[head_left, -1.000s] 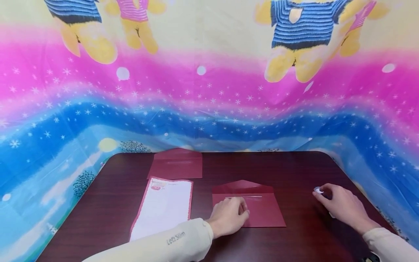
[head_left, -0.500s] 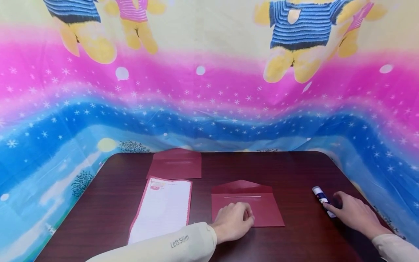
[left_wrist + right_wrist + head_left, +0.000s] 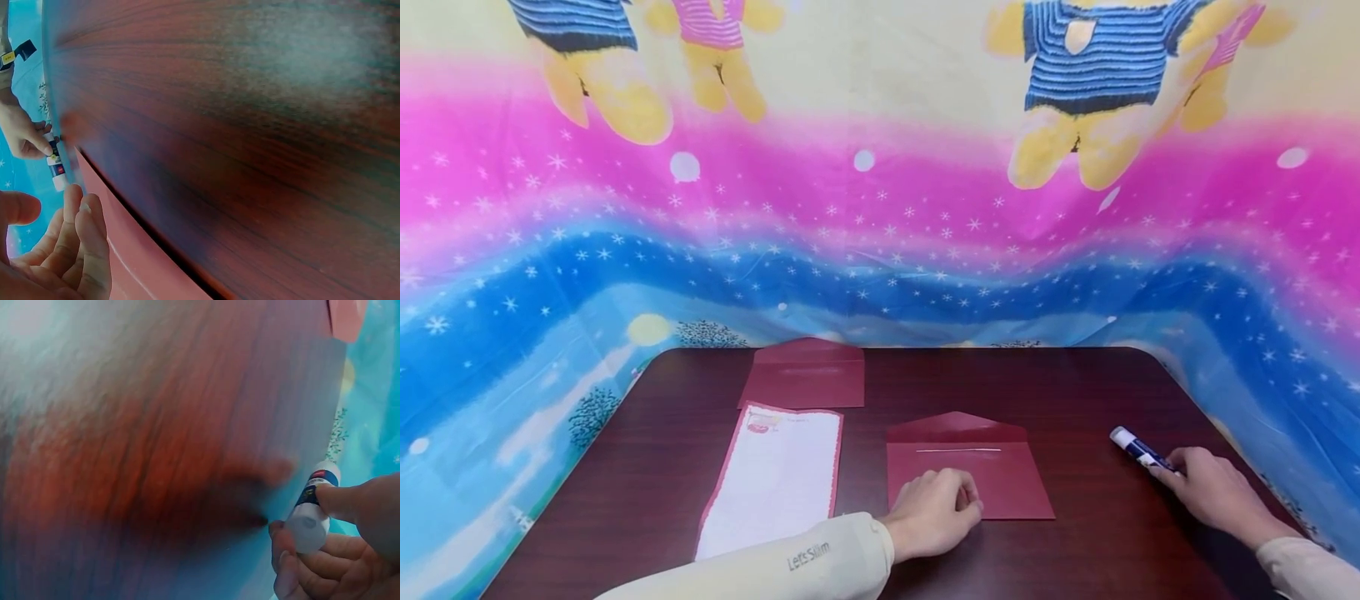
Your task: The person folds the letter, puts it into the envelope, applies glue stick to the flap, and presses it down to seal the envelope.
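My right hand (image 3: pixel 1213 493) pinches a glue stick (image 3: pixel 1138 450) by its near end, at the right side of the table. The stick has a white body and a dark blue label, and it points away to the upper left. In the right wrist view, thumb and fingers lie on either side of the glue stick (image 3: pixel 309 506). My left hand (image 3: pixel 934 512) is over the near edge of a red envelope (image 3: pixel 1007 479), its fingers loosely bent and holding nothing. That envelope's pointed flap is spread open toward the far side, with a thin white line below the fold.
Left of the envelope lies a white letter sheet (image 3: pixel 782 467) with a red border and a small picture, partly hidden by my left sleeve (image 3: pixel 805 554). A second red envelope (image 3: pixel 808 385) lies behind it. A printed cloth (image 3: pixel 880 225) hangs around the dark table (image 3: pixel 985 375).
My right hand has shifted nearer and to the right, and its fingers now grip the glue stick's near end, leaving more of it visible. The left hand has moved slightly right.
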Tool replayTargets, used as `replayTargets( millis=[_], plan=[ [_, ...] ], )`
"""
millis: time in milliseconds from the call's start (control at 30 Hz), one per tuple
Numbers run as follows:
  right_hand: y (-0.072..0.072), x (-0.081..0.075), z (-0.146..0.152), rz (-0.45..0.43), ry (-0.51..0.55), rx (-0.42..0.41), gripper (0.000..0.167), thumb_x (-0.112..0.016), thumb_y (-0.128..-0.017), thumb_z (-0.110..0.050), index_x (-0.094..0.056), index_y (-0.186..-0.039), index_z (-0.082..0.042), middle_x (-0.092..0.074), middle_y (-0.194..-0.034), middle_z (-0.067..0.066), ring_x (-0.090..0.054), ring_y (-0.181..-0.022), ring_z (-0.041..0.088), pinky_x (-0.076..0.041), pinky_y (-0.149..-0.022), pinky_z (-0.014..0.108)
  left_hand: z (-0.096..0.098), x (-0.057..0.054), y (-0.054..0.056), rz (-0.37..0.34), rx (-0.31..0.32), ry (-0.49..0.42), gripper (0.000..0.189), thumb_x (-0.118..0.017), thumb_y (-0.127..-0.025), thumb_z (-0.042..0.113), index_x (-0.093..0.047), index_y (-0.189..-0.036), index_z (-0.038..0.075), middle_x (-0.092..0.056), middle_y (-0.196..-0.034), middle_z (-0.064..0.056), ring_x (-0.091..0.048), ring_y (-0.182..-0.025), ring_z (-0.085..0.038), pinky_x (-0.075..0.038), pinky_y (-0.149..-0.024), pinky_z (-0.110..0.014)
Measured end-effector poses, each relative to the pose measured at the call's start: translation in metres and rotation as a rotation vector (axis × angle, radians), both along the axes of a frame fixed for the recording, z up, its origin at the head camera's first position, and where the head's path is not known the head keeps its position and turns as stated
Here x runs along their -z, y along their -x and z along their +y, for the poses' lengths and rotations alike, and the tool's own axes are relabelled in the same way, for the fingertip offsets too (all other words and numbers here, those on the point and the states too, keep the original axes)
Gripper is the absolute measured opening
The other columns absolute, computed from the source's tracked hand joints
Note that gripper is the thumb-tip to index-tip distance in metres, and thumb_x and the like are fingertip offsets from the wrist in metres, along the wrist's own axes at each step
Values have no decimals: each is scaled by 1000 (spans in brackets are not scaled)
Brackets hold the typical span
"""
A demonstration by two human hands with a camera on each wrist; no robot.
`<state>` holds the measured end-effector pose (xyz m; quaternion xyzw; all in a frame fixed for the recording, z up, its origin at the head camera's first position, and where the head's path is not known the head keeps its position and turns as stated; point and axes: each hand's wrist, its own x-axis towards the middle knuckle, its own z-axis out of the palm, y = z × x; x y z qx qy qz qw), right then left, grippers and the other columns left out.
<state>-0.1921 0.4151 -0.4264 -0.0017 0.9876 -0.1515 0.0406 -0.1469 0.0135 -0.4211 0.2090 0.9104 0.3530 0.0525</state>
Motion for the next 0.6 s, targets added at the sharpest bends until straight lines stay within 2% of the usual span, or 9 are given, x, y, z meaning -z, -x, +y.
replayTargets(
  millis=[167, 333, 600],
  plan=[
    [-2, -6, -11, 94, 31, -30, 35, -62, -99, -21, -66, -107, 13, -53, -70, 1, -44, -57, 13, -33, -51, 27, -5, 1, 2, -19, -3, -31, 6, -68, -89, 23, -67, -83, 23, -54, -62, 17, -48, -57, 1, -37, -55, -22],
    [-7, -13, -30, 153, 76, -58, 33, -60, -101, -21, -66, -114, 9, -54, -74, 1, -40, -56, 8, -32, -51, 25, -10, 0, 3, -22, -6, -60, 7, -67, -91, 23, -68, -84, 22, -56, -63, 16, -48, -57, 2, -38, -55, -22],
    [-21, -23, -62, 151, 157, -77, 35, -58, -103, -24, -64, -124, 4, -51, -71, 0, -40, -54, 6, -35, -48, 25, -18, -4, 4, -14, -14, -71, 9, -66, -92, 21, -68, -84, 23, -56, -62, 17, -49, -57, 3, -39, -55, -21]
  ],
)
